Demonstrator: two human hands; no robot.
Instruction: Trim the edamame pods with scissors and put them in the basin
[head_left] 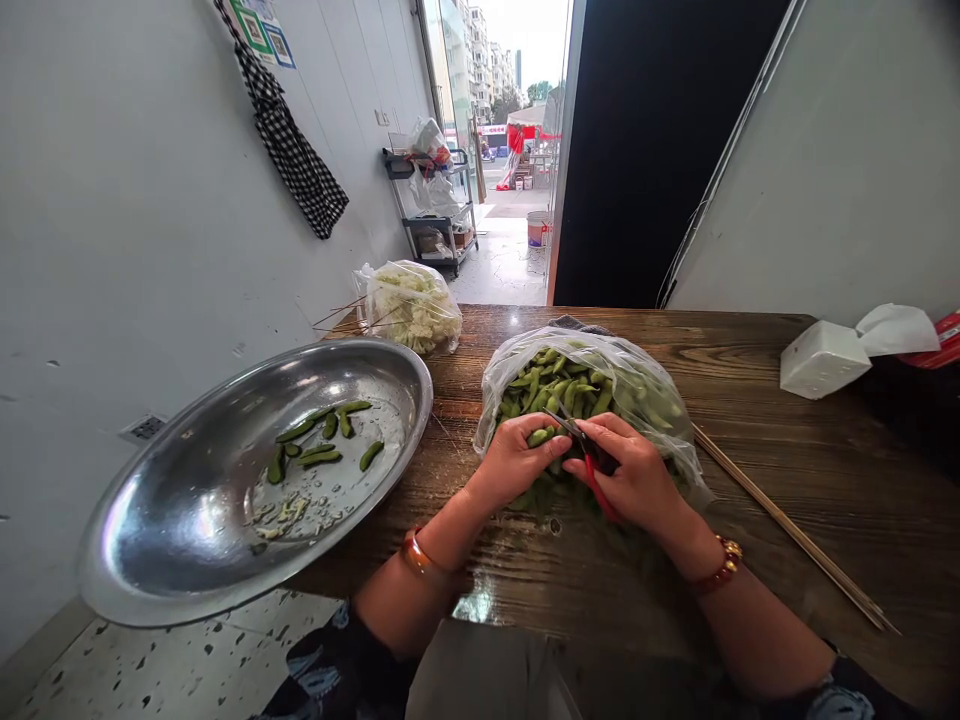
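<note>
My left hand (519,458) pinches a green edamame pod (540,437) above the front edge of an opened clear plastic bag (645,365). My right hand (628,468) grips red-handled scissors (598,486), their metal blades pointing left toward the pod. Many more edamame pods (559,380) fill the bag just beyond both hands. To the left, a wide steel basin (187,500) holds several pods (319,455) and small cut scraps (289,512) with drops of water. Whether the blades touch the pod is hard to make out.
A bag of cauliflower (412,305) sits at the table's far left corner. Thin wooden skewers (795,530) lie on the wooden table (750,370) at right, with a white tissue pack (825,358) behind them. Past the table, a cart (435,218) stands by the doorway.
</note>
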